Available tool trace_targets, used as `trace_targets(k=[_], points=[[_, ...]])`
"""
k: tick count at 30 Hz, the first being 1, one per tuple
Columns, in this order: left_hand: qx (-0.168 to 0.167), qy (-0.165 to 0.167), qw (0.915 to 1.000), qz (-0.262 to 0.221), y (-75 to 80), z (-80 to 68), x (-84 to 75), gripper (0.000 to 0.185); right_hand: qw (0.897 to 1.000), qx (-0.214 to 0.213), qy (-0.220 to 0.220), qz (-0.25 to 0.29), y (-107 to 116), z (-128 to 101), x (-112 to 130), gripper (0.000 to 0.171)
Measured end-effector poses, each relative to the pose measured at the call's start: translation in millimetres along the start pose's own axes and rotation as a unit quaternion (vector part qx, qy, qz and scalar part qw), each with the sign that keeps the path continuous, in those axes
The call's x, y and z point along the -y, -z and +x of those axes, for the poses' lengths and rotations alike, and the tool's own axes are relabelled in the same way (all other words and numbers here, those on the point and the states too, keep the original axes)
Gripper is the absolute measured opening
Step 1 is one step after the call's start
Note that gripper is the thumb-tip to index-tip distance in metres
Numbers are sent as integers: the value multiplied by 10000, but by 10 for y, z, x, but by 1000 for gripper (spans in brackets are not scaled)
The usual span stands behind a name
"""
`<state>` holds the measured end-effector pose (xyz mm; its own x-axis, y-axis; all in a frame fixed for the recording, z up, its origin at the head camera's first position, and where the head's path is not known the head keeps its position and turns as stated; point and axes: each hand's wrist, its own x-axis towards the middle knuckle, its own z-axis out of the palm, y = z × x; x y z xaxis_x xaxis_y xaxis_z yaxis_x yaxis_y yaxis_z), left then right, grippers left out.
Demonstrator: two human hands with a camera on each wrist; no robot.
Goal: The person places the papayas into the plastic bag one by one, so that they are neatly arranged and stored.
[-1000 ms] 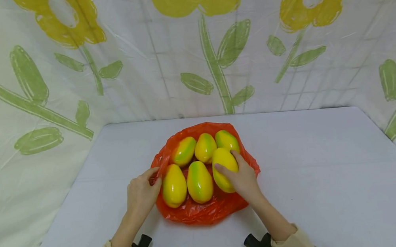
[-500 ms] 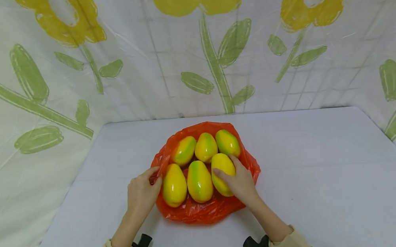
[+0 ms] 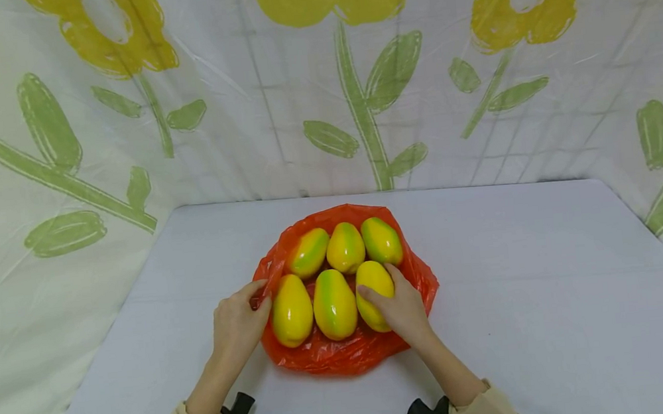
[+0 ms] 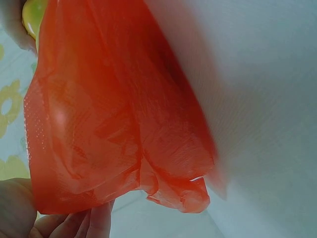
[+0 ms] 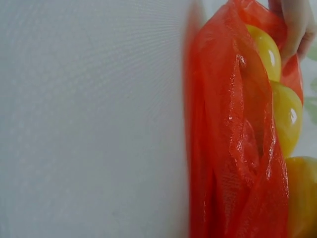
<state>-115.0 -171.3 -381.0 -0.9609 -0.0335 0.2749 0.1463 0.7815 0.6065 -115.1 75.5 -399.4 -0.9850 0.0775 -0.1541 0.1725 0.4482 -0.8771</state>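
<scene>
I see my right hand gripping an oval yellow-green plastic mango, long axis pointing away; left hand pinches the crinkled orange plastic bag.

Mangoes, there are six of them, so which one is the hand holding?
The near-row mango on the right. The right hand grips it. The other five lie untouched, while the left hand pinches the red bag.

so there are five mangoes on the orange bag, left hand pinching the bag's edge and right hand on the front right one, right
Not quite: the head view shows six mangoes, three in the back row and three in front. The rest holds: they lie on the orange bag, the left hand pinches the bag's edge, and the right hand grips the front right mango.
</scene>
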Motion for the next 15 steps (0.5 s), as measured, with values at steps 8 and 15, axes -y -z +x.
trace_targets(k=[8, 15], points=[[-10, -23, 10000, 6, -2, -3, 3, 24, 10000, -35, 8, -23, -12, 16, -45, 74], [-68, -93, 9999, 43, -6, -4, 10, 23, 9999, -69, 73, -41, -32, 31, -82, 75]])
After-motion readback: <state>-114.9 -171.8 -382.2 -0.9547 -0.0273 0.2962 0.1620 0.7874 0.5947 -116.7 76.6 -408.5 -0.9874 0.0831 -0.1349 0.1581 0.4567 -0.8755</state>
